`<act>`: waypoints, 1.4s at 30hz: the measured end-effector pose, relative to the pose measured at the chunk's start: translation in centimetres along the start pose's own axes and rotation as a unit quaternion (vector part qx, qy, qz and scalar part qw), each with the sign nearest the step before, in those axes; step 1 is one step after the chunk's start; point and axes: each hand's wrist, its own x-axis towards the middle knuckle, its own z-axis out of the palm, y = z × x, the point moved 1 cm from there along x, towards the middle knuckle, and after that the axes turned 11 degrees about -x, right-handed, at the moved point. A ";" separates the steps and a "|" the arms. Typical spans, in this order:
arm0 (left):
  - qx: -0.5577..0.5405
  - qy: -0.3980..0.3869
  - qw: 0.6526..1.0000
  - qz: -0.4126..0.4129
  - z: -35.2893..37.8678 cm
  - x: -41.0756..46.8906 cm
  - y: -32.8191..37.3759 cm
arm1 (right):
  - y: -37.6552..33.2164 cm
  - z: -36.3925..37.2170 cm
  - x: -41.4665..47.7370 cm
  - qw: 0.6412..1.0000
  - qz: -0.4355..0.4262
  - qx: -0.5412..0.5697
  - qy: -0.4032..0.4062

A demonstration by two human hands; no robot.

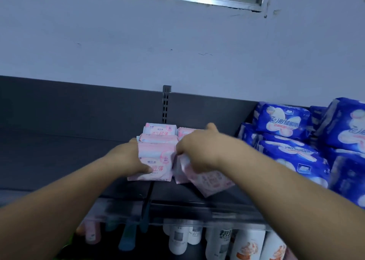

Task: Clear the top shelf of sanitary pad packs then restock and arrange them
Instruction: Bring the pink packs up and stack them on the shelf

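Note:
Several pink sanitary pad packs [158, 133] stand in two rows at the middle of the dark top shelf [59, 161]. My left hand [130, 159] grips the left side of the front pink pack [160, 161], thumb across its face. My right hand [199, 149] rests over the right row, fingers closed on a tilted pink pack [209, 180] that leans out toward the shelf's front edge. Blue pad packs [286, 121] are stacked in a heap at the right end of the same shelf.
The left half of the shelf is bare, with a dark back panel and a slotted upright [166, 103] behind the pink packs. Below the shelf's clear front lip [197, 216] stand white bottles [177, 240] and other toiletries. A pale wall rises above.

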 end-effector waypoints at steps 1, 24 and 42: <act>-0.012 0.006 1.000 0.010 0.4 0.0 0.3 | -0.7 0.9 0.6 1.000 -0.004 -0.018 0.005; -0.147 0.046 0.986 -0.062 1.3 -0.8 0.1 | -0.6 6.6 -0.9 0.976 0.022 0.215 0.039; -0.041 0.148 0.987 -0.040 -1.1 -11.1 -4.5 | -8.5 3.7 -1.2 0.953 -0.067 0.231 0.187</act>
